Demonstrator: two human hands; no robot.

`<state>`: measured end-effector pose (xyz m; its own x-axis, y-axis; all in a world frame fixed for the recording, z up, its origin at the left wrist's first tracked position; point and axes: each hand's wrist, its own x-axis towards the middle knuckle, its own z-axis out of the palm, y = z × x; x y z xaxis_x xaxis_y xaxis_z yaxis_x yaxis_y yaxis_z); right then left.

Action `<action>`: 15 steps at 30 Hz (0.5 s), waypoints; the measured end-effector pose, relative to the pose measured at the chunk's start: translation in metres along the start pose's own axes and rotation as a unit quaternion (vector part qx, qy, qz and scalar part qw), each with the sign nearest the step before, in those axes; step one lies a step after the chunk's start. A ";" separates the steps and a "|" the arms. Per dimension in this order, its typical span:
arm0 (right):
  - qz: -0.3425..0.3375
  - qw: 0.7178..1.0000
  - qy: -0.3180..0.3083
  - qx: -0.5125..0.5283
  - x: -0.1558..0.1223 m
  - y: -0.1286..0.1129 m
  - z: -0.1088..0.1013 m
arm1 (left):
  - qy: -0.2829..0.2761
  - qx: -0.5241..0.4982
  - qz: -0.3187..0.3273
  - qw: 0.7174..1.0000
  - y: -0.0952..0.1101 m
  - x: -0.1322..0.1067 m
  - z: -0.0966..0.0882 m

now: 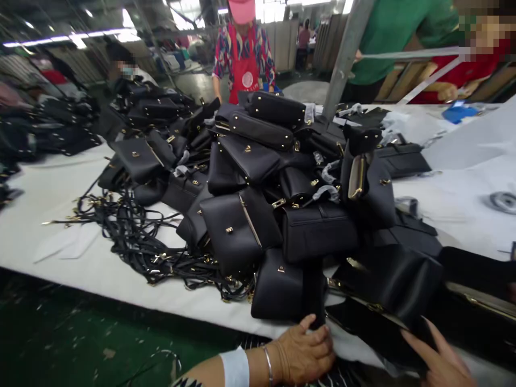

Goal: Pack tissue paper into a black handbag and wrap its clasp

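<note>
At the bottom centre, my left hand (304, 352) has its fingers bent at the table's near edge. Its thumb and fingers meet the dark lower edge of a black handbag (278, 287) with a small gold clasp. My right hand (441, 357), at the lower right, pinches a black flap belonging to another handbag (399, 285), which lies opened with gold hardware showing; part of that hand is cut off by the frame. More black handbags (242, 228) are heaped just beyond both hands.
A tangle of black straps (141, 236) with gold clips lies left of the heap on the white table (217, 312). A metal post (342, 59) rises behind. Across the table stands a person in a red apron (244, 67); others work at the right and left. A tape roll (503, 202) lies at right.
</note>
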<state>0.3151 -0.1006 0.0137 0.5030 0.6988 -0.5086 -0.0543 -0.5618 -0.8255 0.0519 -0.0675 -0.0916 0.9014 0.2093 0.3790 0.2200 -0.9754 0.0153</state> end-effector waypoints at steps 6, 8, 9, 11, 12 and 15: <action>0.010 0.990 0.065 0.123 -0.020 -0.034 0.026 | -0.075 -0.007 0.033 0.997 -0.012 0.009 0.010; 0.006 0.989 0.060 0.133 -0.022 -0.031 0.024 | -0.090 -0.009 0.039 0.995 -0.015 0.007 0.016; 0.007 0.989 0.055 0.136 -0.022 -0.028 0.022 | -0.096 -0.010 0.040 0.995 -0.016 0.006 0.018; 0.005 0.989 0.044 0.142 -0.022 -0.023 0.020 | -0.107 -0.011 0.041 0.993 -0.019 0.004 0.020; 0.003 0.989 0.039 0.144 -0.021 -0.022 0.020 | -0.110 -0.011 0.042 0.993 -0.021 0.003 0.020; 0.001 0.990 0.038 0.136 -0.021 -0.022 0.022 | -0.106 -0.001 0.040 0.994 -0.027 0.003 0.015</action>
<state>0.2870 -0.0933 0.0369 0.5659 0.6567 -0.4984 -0.2799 -0.4156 -0.8654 0.0540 -0.0394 -0.1045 0.9743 0.1416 0.1752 0.1447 -0.9895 -0.0048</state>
